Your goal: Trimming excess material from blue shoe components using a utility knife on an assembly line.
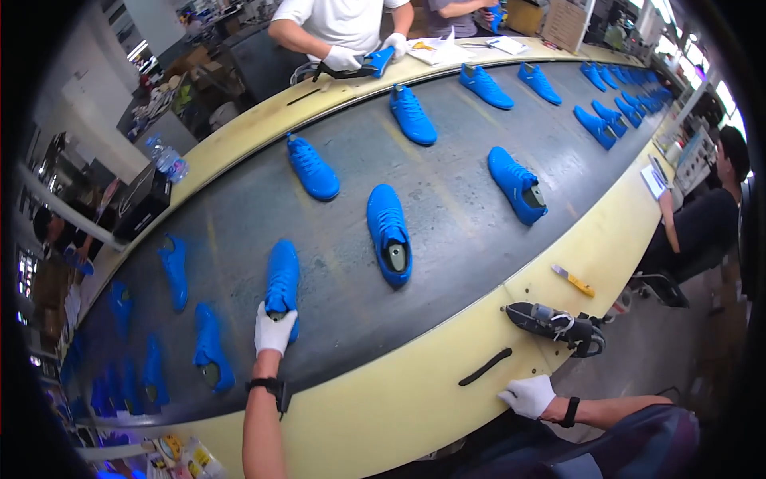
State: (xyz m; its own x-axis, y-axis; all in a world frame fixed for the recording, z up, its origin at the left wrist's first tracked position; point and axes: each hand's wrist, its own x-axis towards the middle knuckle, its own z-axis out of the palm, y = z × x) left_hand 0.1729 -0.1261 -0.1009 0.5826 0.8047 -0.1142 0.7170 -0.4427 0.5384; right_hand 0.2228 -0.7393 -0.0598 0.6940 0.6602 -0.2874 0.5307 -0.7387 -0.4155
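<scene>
My left hand [272, 332], in a white glove, is closed on the heel end of a blue lace-up shoe [282, 267]. The shoe is on the grey conveyor belt [335, 319], its toe pointing away from me. At the yellow table edge rests my gloved right hand [529, 396], fingers curled in and nothing visible in them. Just beyond it on the tabletop is a curved black strip [485, 367]. Farther off, a black shoe-shaped fixture [557, 326] with a strap lies at the edge, and past that a yellow-handled knife [573, 281].
More blue shoes, such as one [388, 231] right of my left hand and another [211, 347] to its left, stand spread along the belt. Across it, a co-worker's gloved hands hold a blue shoe [379, 61]. Another person [702, 215] sits at the right. A water bottle [167, 158] stands far left.
</scene>
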